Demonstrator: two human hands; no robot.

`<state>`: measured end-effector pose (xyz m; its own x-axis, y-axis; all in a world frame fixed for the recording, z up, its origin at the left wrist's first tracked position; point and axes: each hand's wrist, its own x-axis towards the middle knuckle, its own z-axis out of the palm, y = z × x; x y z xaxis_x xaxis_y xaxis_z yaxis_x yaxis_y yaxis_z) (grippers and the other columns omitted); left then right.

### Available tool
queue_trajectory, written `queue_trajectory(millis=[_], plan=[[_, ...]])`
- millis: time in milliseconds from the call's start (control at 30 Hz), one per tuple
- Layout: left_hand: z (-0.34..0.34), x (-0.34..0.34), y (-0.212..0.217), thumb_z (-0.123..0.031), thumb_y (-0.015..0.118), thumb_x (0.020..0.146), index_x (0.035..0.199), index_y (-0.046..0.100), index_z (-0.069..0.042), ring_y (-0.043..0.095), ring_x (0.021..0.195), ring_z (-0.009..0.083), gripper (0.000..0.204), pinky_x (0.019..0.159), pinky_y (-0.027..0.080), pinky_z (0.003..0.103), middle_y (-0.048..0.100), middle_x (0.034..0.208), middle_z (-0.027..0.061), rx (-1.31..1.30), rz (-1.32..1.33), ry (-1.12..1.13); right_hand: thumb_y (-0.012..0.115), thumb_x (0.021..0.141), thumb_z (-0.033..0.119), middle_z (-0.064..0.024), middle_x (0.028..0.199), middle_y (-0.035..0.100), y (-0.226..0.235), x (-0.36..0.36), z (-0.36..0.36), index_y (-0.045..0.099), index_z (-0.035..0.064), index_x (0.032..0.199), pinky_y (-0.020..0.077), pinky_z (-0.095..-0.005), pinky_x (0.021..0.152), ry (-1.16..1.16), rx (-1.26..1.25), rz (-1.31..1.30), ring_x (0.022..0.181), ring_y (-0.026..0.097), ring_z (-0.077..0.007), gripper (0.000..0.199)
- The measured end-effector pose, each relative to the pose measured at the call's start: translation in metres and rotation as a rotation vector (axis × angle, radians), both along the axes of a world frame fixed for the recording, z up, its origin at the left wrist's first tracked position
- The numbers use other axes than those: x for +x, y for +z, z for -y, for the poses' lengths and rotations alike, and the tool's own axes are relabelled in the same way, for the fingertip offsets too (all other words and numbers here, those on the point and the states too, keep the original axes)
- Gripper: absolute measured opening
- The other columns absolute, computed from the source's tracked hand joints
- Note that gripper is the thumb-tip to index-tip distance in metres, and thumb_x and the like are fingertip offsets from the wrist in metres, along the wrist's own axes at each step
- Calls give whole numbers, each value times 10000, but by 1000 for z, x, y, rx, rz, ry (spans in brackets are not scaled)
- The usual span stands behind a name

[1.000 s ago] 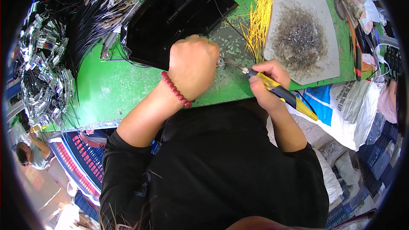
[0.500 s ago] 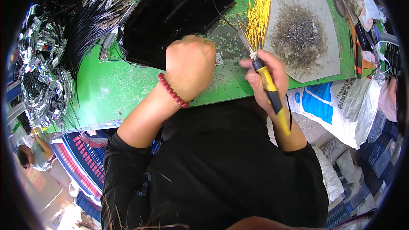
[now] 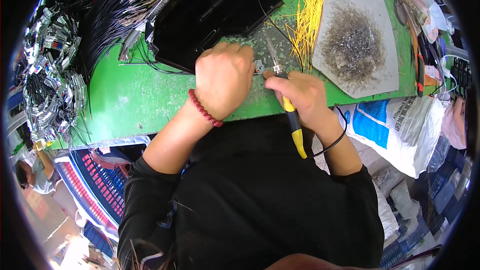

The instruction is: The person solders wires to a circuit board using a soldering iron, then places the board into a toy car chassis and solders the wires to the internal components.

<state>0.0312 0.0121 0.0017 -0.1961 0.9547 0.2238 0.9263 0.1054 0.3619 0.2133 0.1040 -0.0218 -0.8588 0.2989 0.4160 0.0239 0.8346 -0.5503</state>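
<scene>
My right hand (image 3: 306,95) is closed round a yellow and black soldering iron (image 3: 297,137). The iron's metal tip points away from me over the worn green table, and its black cord loops back past my wrist. Beside it on the left, my left hand (image 3: 224,74) is curled, knuckles up, at the near edge of a large black plastic housing (image 3: 200,17). Its fingertips are hidden underneath, so what they hold cannot be made out. A small pale piece (image 3: 258,67) shows just right of those knuckles. Beyond my right hand lies a bundle of thin yellow wires (image 3: 307,20).
A grey board (image 3: 385,70) strewn with dark solder debris lies at the right. Bundles of black cables (image 3: 102,35) and silvery connector parts (image 3: 52,95) fill the left side. White sacks (image 3: 400,130) stand below the table's right edge, blue crates (image 3: 102,180) at the lower left.
My right hand has swung the soldering iron leftward, closer to my left hand and away from the yellow wires, and its grip has turned over. The left hand has hardly moved.
</scene>
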Motion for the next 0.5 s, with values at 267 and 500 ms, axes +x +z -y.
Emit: queue_trajectory(millis=[267,500], plan=[[3,2,-7,-82,688,760,697,585,-65,612,672,277,122,600,493,374,605,687,74,105,6,0,638,760,80,-21,595,446,1,0,7,665,125,1044,418,-346,488,-18,36,44,553,530,-199,288],[3,2,-10,-107,685,764,685,565,-76,612,666,259,146,602,491,368,594,671,73,95,-6,18,639,754,78,-26,605,476,2,-1,7,663,114,1044,430,-352,500,-28,-25,38,564,547,-215,293]])
